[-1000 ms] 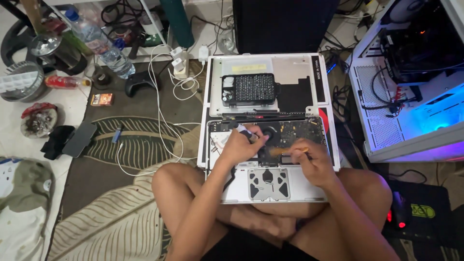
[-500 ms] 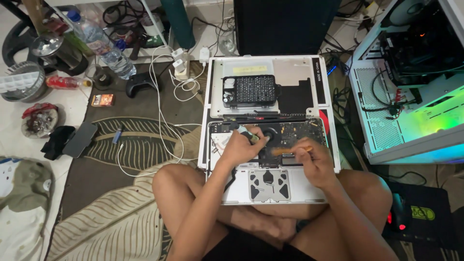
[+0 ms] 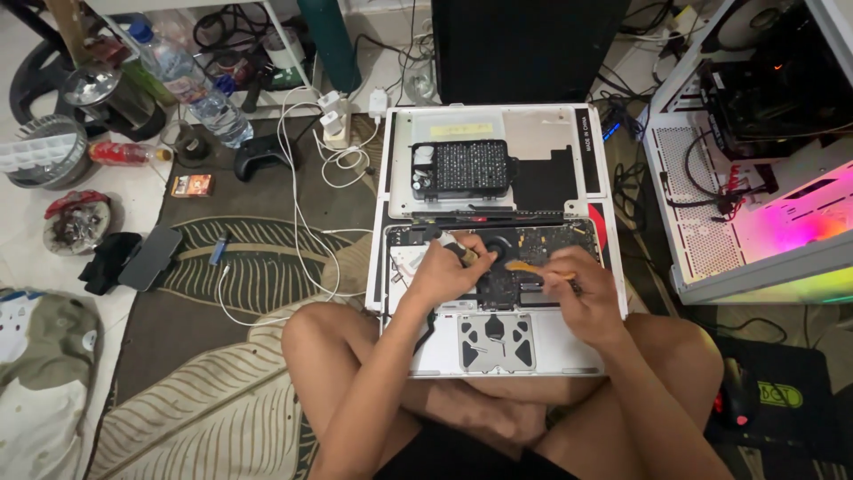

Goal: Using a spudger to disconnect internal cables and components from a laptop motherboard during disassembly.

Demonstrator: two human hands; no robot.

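Fingers of the left hand (image 3: 449,271) are pinching a small dark tool while the right hand (image 3: 582,298) is gripping an orange-tipped tool (image 3: 533,268), both working on the board of an opened laptop (image 3: 498,293) resting against the person's crossed legs. That tool is lying roughly left to right, its tip pointing toward the fan (image 3: 496,244). Careful prying appears underway; steady, light leverage seems needed next.

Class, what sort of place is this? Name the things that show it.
Probably a home floor used for computer repair: an opened laptop on a patterned rug, an open lit desktop case, and a water bottle.
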